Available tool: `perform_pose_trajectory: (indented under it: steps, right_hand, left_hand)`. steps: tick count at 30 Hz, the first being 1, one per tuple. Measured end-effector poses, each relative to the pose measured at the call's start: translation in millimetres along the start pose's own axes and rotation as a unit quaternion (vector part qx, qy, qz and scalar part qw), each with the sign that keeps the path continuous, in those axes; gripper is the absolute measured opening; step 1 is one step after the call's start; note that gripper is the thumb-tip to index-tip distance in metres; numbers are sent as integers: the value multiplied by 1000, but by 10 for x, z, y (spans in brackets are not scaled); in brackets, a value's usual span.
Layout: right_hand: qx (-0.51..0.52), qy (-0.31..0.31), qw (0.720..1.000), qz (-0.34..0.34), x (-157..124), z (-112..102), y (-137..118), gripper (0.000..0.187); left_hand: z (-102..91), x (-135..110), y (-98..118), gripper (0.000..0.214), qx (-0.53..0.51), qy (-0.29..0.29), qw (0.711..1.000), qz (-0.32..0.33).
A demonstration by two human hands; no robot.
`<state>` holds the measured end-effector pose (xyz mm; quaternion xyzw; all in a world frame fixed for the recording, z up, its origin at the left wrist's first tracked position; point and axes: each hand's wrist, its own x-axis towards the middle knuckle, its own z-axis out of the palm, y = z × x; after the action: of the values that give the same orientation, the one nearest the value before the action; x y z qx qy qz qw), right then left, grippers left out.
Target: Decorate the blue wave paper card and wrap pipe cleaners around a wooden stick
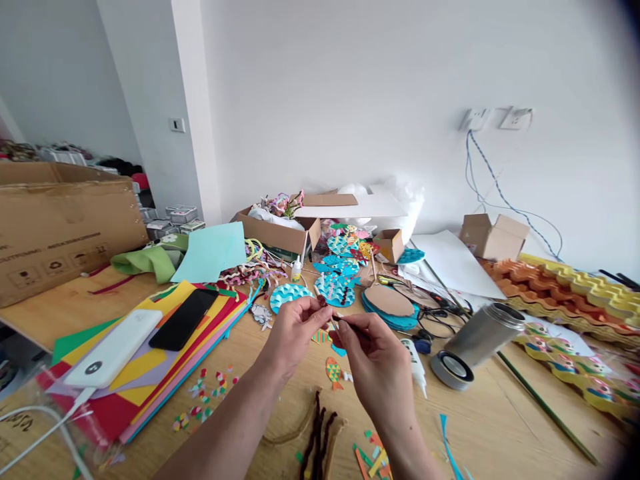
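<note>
Near the middle of the table, my left hand [295, 333] is closed in a pinch on a small dark red-brown piece of pipe cleaner [321, 301]. My right hand [375, 363] is closed around a slim dark tool [356, 327] with a silvery tip; its kind is mostly hidden by the fingers. The tip is close to my left fingertips; whether it touches the piece cannot be made out. Below my hands lie several dark brown pipe cleaners [319, 433] beside tan strands. Under and between the hands is a patterned paper fish [333, 372].
Coloured sheets [135, 400] with a power bank [115, 347] and a phone [184, 319] lie left. Blue wavy discs [290, 297] and a glue bottle [414, 367] surround my hands. A metal flask [483, 333], egg trays [555, 293] and a green stick [547, 407] are right.
</note>
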<state>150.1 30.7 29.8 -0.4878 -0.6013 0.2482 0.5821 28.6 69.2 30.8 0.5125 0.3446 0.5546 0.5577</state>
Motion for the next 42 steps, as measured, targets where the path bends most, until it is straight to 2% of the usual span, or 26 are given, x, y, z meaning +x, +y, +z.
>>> perform_pose_trajectory:
  steps: [3,5,9,11,13,15,18,21,25,28,30,33,37,39,40,42]
  right_hand:
    - [-27,5,998,-54,-20,27,11,10]
    - [-86,15,991,-106,-49,55,20,9]
    - [-251,29,943,-218,-118,125,44,12]
    - [-305,28,919,-249,-130,150,57,13]
    - [-306,26,918,-253,-119,156,64,13]
    - [-253,27,939,-231,-95,142,61,12]
    - [-157,28,970,-181,-65,106,43,10]
    - [-91,10,988,-128,-52,79,30,9]
    - [-39,-17,998,-40,-20,49,27,11]
    - [-22,-26,999,-8,7,26,31,12]
    - [-30,-21,999,-18,4,25,35,13]
    - [-104,7,991,-85,-46,58,35,14]
    - [-233,23,952,-198,-144,137,42,16]
    - [-270,24,935,-230,-164,167,55,20]
    - [-270,25,934,-234,-162,174,61,21]
    - [-223,25,950,-217,-139,169,67,17]
  left_hand:
    - [15,-4,-39,26,-4,15,1000,7]
    - [28,-12,-73,27,1,30,999,15]
    - [48,-35,-130,29,46,65,996,42]
    - [55,-40,-142,29,64,86,993,55]
    - [60,-33,-137,29,60,96,992,54]
    - [60,-19,-115,28,25,81,996,34]
    - [43,2,-72,25,-51,16,999,-6]
    - [9,11,-45,23,-86,-29,996,-14]
    - [-21,14,-44,22,-66,-15,998,-2]
    - [-13,11,-58,25,-32,-3,999,-2]
    - [1,3,-72,27,-1,4,1000,4]
    - [20,-18,-89,30,56,22,998,28]
    - [32,-40,-103,31,105,66,990,69]
    - [36,-40,-109,30,97,83,989,68]
    - [38,-36,-111,30,86,87,991,62]
    - [41,-25,-103,30,46,79,995,49]
